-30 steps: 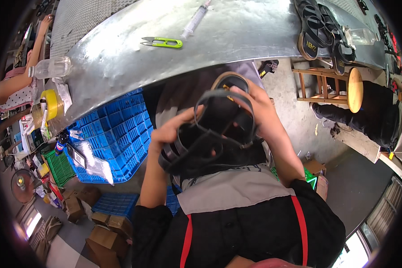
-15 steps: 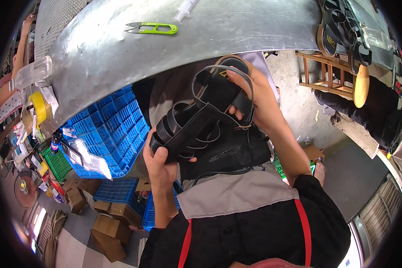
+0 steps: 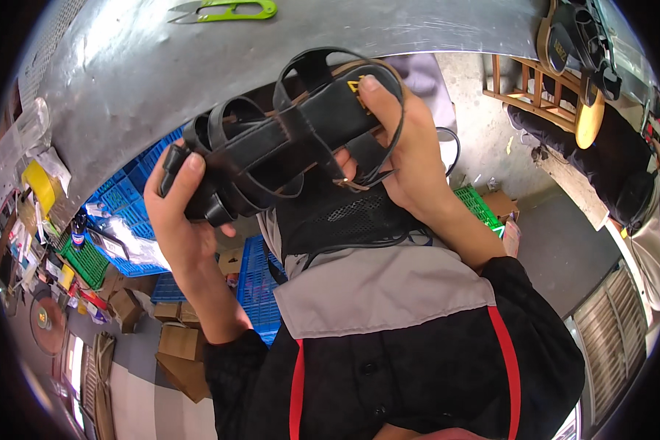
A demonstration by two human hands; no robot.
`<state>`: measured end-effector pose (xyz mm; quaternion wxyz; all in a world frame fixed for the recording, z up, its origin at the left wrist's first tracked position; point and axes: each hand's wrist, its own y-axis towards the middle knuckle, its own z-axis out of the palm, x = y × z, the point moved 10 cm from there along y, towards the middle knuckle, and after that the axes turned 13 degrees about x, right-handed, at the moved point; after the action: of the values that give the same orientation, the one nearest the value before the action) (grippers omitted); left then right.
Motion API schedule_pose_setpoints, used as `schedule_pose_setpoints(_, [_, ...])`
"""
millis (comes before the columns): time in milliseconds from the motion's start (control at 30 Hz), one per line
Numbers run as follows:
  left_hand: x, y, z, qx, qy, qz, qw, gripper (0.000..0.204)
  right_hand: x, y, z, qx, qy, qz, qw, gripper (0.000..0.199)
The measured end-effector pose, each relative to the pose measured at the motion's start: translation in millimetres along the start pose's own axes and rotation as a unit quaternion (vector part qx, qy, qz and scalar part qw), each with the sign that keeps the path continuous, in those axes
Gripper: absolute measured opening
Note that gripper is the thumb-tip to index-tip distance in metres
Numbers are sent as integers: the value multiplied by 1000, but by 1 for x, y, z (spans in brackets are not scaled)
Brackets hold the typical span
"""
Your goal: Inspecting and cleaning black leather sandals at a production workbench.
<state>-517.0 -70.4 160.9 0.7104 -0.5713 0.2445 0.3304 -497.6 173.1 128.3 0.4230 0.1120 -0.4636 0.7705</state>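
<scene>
Apron (image 3: 374,293): grey and black with red stripes, nearest to us, filling the lower frame.
Sandals (image 3: 286,143): black strappy pair, held stacked above our lap and just under the table edge, lying roughly level with the heel end to our right.
Left hand (image 3: 176,220): fingers wrapped round the toe end of the sandals, thumb (image 3: 192,167) pressed on the upper face.
Right hand (image 3: 411,161): fingers curled behind the heel end, thumb (image 3: 378,88) on the sole's rim; thin straps loop over the knuckles.
Strap (image 3: 308,62): thin black loop standing proud of the upper sandal, free of both hands.
Handling note: we judge the pair stays aligned best if both thumbs keep even pressure on the top sole (loose straps can snag between the fingers, so keep them outside the grip).
Second note: turn the pair slowly, both ends supported, so the lower sandal does not slide out.
Crates (image 3: 136,202): blue plastic, on the floor to our left, below the table.
Boxes (image 3: 180,345): brown cardboard, on the floor beyond the crates.
Table (image 3: 198,81): bare sheet-metal top, curved by the lens.
Snips (image 3: 231,10): green-handled, lying on the table's far part.
More sandals (image 3: 572,37): dark pile at the table's far right.
Rack (image 3: 524,84): wooden, on the floor to the right.
</scene>
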Motion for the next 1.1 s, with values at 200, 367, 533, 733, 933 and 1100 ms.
schedule_pose_setpoints(200, [-13, 3, 10, 13, 23, 25, 999, 40, 1, 0, 0, 44, -1, -8, 999, 42])
schedule_pose_setpoints(367, [-35, -15, 20, 121, 36, 126, 984, 64, 31, -25, -7, 76, -19, -32, 996, 46])
schedule_pose_setpoints(533, [-98, -32, 22, 168, -37, 391, 904, 47, 80, -65, -7, 126, -168, -132, 969, 53])
schedule_pose_setpoints(733, [-109, -30, 60, 18, -28, 450, 892, 57, 11, -92, 75, 292, -127, 24, 948, 66])
schedule_pose_setpoints(933, [-64, -8, 67, 261, -246, 129, 925, 67, 18, -87, 94, 427, -408, -46, 806, 38])
schedule_pose_setpoints(1100, [-57, -10, 76, 231, 84, 129, 961, 64, 55, -53, 72, 235, -292, -130, 918, 43])
